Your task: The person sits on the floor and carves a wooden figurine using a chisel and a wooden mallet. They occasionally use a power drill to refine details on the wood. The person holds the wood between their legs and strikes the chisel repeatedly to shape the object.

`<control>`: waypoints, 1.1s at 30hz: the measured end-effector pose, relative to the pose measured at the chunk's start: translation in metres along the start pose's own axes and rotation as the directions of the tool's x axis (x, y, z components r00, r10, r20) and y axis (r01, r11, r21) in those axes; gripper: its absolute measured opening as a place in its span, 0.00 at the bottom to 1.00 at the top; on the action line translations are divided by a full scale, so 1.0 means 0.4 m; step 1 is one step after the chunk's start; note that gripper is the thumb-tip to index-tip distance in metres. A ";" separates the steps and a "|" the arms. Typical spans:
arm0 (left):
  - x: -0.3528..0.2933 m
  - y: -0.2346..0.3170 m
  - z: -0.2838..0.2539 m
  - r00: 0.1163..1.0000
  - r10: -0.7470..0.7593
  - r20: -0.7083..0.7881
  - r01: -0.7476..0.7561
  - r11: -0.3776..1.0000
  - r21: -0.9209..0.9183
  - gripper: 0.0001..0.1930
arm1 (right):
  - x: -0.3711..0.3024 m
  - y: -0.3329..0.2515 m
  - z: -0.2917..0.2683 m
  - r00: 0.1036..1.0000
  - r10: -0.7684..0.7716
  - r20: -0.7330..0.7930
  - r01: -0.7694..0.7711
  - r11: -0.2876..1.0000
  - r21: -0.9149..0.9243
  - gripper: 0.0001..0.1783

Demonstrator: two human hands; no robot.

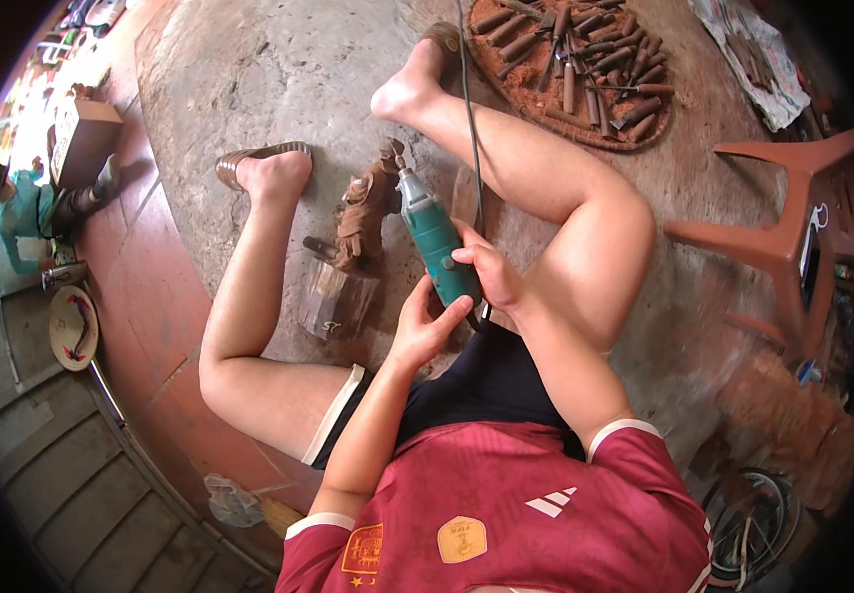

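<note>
Between my knees I hold a green electric die grinder (431, 232) with a grey metal nose pointing away from me. My left hand (427, 322) closes on the rear of its body from the left. My right hand (488, 269) grips the body from the right, thumb on top. Just left of the nose stands a brown carved wooden figure (356, 225), and the bit's tip is close to its upper part; whether they touch I cannot tell. A dark wood block (336, 302) lies at the carving's near end. A black cord (469, 109) runs over my right leg.
A round tray (506, 87) of wooden-handled carving tools and shavings lies at the far right. Right of my knee is an orange plastic stool (793, 188). Another person (27, 212) sits far left near a brown box (86, 143). Coiled cable (758, 519) lies at lower right.
</note>
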State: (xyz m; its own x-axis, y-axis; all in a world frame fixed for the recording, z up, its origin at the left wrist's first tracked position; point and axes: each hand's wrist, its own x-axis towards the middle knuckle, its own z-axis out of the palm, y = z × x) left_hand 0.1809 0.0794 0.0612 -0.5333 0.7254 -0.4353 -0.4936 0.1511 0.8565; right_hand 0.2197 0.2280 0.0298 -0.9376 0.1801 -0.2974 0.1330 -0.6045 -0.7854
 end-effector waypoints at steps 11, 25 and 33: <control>-0.022 0.044 0.000 0.895 0.438 -0.087 -0.253 0.658 0.709 0.28 | 0.028 -0.049 0.022 0.970 0.186 -0.156 -0.166 0.977 0.134 0.20; -0.016 0.040 0.027 0.804 0.594 -0.021 -0.349 0.500 0.793 0.22 | 0.021 -0.064 -0.011 0.923 0.383 -0.044 -0.342 0.868 0.360 0.24; -0.012 0.023 0.032 0.725 0.689 0.005 -0.380 0.394 0.837 0.22 | 0.023 -0.065 -0.003 0.926 0.374 -0.058 -0.336 0.883 0.329 0.24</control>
State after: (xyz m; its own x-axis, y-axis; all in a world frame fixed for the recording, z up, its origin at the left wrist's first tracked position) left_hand 0.1875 0.0859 0.0748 -0.7231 0.6334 0.2758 0.5834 0.3462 0.7347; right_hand 0.2080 0.2461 0.0469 -0.7997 -0.0145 -0.6002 0.3269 -0.8491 -0.4149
